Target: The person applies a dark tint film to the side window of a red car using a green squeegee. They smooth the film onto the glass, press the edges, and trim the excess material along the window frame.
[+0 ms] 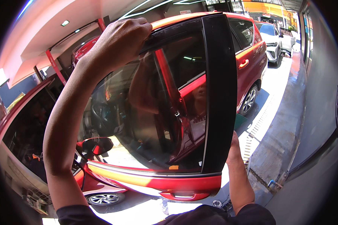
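Observation:
A red car door point(150, 178) with a dark tinted window point(146, 108) and a wide black pillar trim point(221, 93) stands open in front of me. My left hand point(129, 35) is raised to the top of the window frame, its fingers curled over the edge; the fingertips are hidden. Low along the trim's outer edge is my right hand point(234, 150), with its fingers out of sight behind the door. A dark green flat shape point(241, 120) shows just above it. A small orange sticker point(173, 167) is at the bottom of the glass.
Beyond the door is the red car's body point(248, 63), with its rear wheel point(248, 99). A white car point(270, 41) is parked further back. Along the right runs a grey wall point(319, 97), beside a floor drain grate point(257, 125). Another dark-windowed vehicle point(30, 123) stands at left.

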Tool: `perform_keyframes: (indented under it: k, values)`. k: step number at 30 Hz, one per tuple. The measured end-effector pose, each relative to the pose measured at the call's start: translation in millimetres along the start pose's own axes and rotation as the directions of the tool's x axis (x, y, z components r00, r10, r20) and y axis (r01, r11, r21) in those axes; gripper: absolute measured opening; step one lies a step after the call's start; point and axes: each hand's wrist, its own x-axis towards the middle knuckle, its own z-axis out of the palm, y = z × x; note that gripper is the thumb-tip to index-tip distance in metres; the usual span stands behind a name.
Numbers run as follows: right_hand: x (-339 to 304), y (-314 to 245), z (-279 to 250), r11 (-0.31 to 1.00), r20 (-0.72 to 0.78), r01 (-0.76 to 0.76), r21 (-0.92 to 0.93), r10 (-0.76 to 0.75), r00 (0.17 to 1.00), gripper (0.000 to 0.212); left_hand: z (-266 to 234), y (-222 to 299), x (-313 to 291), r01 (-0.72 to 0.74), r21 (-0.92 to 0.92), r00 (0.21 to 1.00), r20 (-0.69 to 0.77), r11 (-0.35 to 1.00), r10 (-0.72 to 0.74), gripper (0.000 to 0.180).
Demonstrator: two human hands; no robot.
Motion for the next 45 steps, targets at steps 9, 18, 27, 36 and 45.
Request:
perform_keyframes:
  k: [9, 18, 27, 36, 45]
  values:
    - [-4.1, -0.9, 6.8, 0.999, -0.032, 0.043, 0.016, -0.042, 0.999, 0.053, -15.4, -0.9, 6.6, 0.031, -0.052, 0.990, 0.138, 0.998, -0.023, 0.007]
    - [-6.6, -11.2, 36.7, 0.997, -0.119, 0.082, 0.006, -0.081, 0.990, 0.008, -20.4, 2.3, 9.1, 0.123, -0.086, 0.968, 0.229, 0.989, -0.101, 0.010]
    - [-4.5, -7.1, 19.3, 0.998, -0.038, 0.066, -0.007, -0.066, 0.997, 0.037, -15.3, 4.6, 4.8, 0.043, -0.036, 0.992, 0.122, 0.998, -0.038, 0.005]
    - [-4.5, -9.0, 23.2, 0.996, -0.049, 0.077, -0.041, -0.079, 0.996, 0.011, -11.0, 10.8, 4.4, 0.030, 0.025, 0.997, 0.077, 0.999, -0.032, 0.004]
    - [-5.7, -12.1, 37.0, 0.997, -0.132, 0.069, -0.036, -0.073, 0.988, 0.017, -8.6, 5.9, 4.0, 0.060, -0.005, 0.993, 0.098, 0.998, -0.059, 0.009]
